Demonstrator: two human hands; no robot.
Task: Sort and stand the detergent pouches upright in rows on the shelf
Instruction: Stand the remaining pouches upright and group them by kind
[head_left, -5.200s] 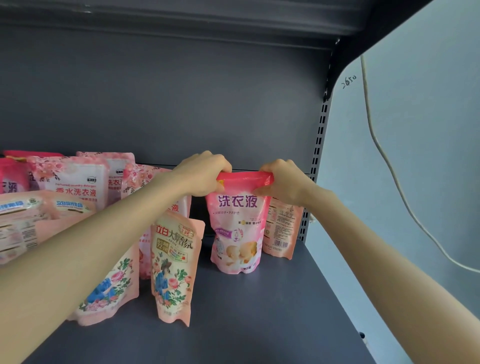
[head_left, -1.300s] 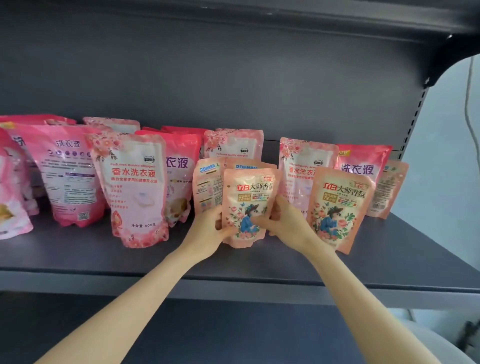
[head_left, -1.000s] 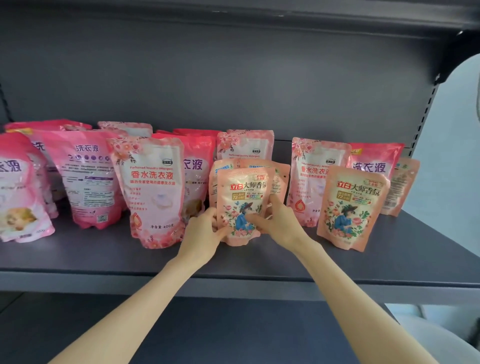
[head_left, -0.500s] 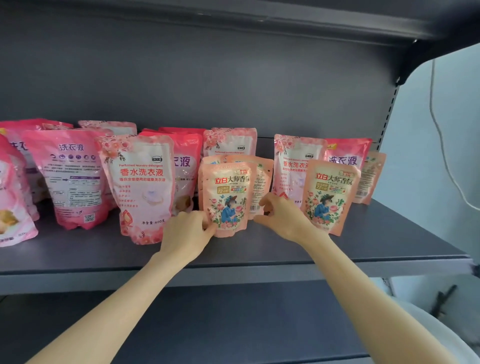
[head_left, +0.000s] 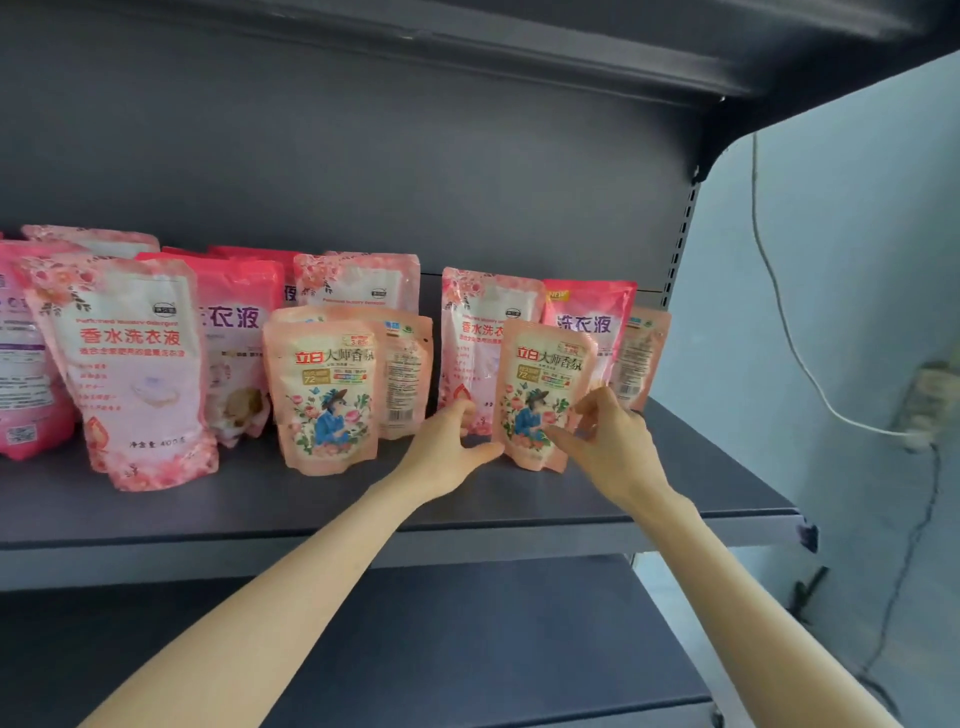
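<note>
Several detergent pouches stand upright on the dark grey shelf (head_left: 311, 499). At the front right stands a small peach pouch (head_left: 540, 374) with a flower picture. My left hand (head_left: 447, 447) grips its lower left edge, thumb at the bottom corner. My right hand (head_left: 608, 441) holds its right side, with the forefinger across the front. A matching peach pouch (head_left: 327, 395) stands free to the left, with another one turned backwards behind it. Taller pink-and-white pouches (head_left: 130, 364) and red-topped pouches (head_left: 592, 317) stand behind and to the left.
A backwards peach pouch (head_left: 641, 358) leans at the shelf's far right by the slotted upright. A lower shelf (head_left: 467, 623) lies beneath my arms. A white cable (head_left: 779, 312) hangs on the wall to the right. Bare shelf surface runs along the front edge.
Both hands left the middle peach pouch, which now stands alone, and moved right to take hold of the right peach pouch. The view shifted slightly.
</note>
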